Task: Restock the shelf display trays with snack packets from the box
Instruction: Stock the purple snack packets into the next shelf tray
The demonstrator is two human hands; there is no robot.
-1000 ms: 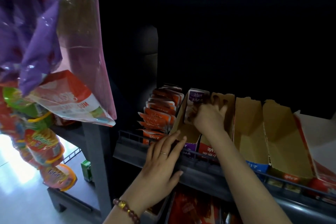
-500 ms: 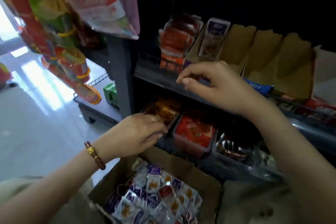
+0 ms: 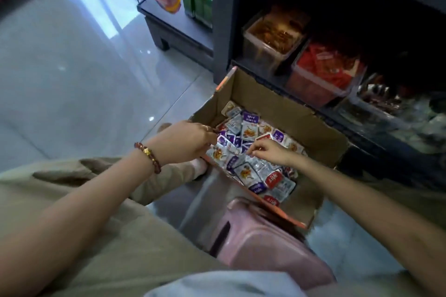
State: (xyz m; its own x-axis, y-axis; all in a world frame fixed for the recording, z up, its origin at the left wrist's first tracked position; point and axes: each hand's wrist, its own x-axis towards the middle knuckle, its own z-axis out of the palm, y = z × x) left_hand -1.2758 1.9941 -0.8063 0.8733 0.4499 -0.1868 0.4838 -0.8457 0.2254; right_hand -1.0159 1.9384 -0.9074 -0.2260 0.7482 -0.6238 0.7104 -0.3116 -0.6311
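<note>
Right hand [image 3: 270, 150]: down in the box, thumb and fingertips [image 3: 255, 149] drawn together on a packet edge near mid-heap; reads as a pinch, too blurred to confirm a firm hold. Left hand [image 3: 190, 140]: curled, knuckles up, tips buried at the heap's left margin just inside the left wall; grip hidden, cannot tell whether holding anything. Snack packets [image 3: 251, 128]: loose pile filling the box, mostly lying flat, purple-and-white plus a few red-labelled, facing every way, no shared long axis to line up on. Box [image 3: 289, 113]: open cardboard on the floor, long axis from far left to near right in view, near corner against a pink stool [image 3: 265, 243]. Key relation: packets directly under both sets of fingertips, so no reach needed; right nearer the middle of the pile, left working the rim. Hands near each other, not touching, a few packets between. Likely step: gathering a handful before going up to the shelf. For the next move, probably: straight-up lift clear of the far wall, then forward. Clear tubs just beyond that wall on the low shelf, one brown-filled [image 3: 270, 38], one red-filled [image 3: 323, 67]; neither matching the purple packets, so target trays presumably out of frame. Risk, as a guess: slick film plus a loose pinch, packets dropping back into the pile. Beaded bracelet [image 3: 148, 157] on the left wrist, clear of the box.
</note>
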